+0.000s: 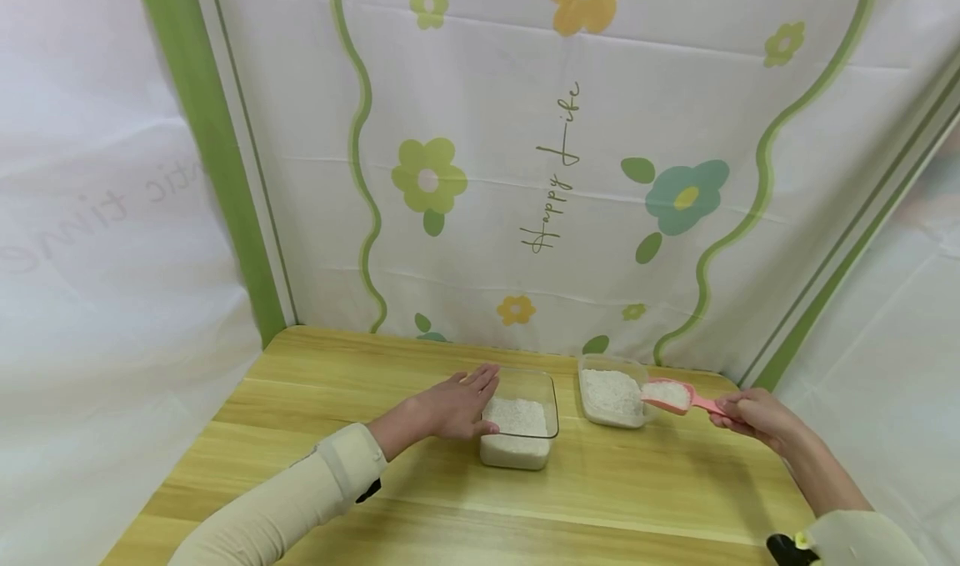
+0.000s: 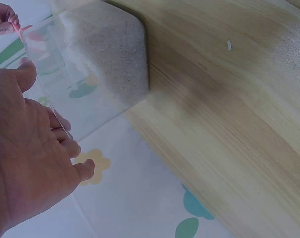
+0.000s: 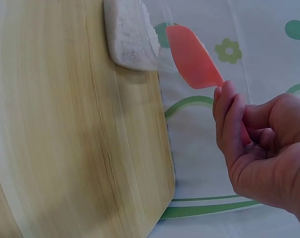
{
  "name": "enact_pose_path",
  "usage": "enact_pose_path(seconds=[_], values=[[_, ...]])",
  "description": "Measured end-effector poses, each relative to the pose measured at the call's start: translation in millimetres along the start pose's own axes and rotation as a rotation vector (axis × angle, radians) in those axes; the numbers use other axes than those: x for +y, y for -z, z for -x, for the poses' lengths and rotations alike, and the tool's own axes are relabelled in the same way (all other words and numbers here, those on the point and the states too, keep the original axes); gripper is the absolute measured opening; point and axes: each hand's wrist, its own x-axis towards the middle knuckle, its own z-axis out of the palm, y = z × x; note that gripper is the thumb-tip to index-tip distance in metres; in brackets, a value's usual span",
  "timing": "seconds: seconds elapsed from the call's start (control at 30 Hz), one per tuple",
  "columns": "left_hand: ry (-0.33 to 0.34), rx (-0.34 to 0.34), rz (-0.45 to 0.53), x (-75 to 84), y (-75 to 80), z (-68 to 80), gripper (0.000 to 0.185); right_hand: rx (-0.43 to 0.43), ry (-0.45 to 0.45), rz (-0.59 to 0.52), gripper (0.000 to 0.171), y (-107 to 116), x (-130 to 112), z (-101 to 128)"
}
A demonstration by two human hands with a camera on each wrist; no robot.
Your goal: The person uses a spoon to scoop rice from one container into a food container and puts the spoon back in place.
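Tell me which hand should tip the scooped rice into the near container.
Right. The right hand already grips the loaded pink scoop; the left hand rests flat against the near container, steadying it.

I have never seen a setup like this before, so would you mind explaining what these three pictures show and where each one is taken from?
There is no machine here: a person works with two bare hands and wears three cameras. The wide picture comes from a camera on the head, looking down at a wooden table walled in by flowered cloth. The other two come from cameras on each wrist. Two clear containers of white grains stand on the table. The left hand rests, fingers straight, against the side of the nearer container. The right hand pinches the handle of a pink scoop, loaded with grains, at the farther container. The right wrist view shows the scoop from underneath.
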Motion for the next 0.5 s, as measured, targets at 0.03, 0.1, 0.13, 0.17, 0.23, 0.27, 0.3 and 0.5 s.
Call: enact_pose_path(seconds=[0.03, 0.1, 0.13, 0.17, 0.23, 0.27, 0.3, 0.5], values=[[0.001, 0.0, 0.001, -0.2, -0.2, -0.2, 0.081, 0.002, -0.003, 0.004, 0.031, -0.1, -0.4, -0.3], [0.002, -0.001, 0.005, -0.7, -0.5, -0.6, 0.082, 0.006, -0.005, 0.015, 0.034, -0.7, -1.3, -0.6], [0.001, 0.0, 0.009, -1.0, -0.8, -0.8, 0.081, 0.009, -0.007, 0.02, 0.035, -1.2, -1.8, -0.7], [0.001, -0.001, 0.009, -1.1, -1.0, -1.0, 0.082, 0.011, -0.009, 0.025, 0.037, -1.5, -2.6, -0.9], [-0.001, -0.001, 0.008, -1.4, -1.5, -1.2, 0.082, 0.011, -0.009, 0.036, 0.038, -2.4, -3.9, -0.8], [-0.001, -0.001, 0.008, -1.3, -1.4, -1.1, 0.082, 0.013, -0.011, 0.039, 0.038, -3.0, -4.8, -0.7], [-0.001, 0.0, 0.006, -1.1, -1.1, -0.9, 0.082, 0.011, -0.011, 0.04, 0.038, -3.4, -5.7, -0.8], [0.001, 0.004, 0.009, 0.0, 1.1, 0.9, 0.081, 0.026, -0.019, 0.04, 0.035, -5.5, -11.0, -0.3]])
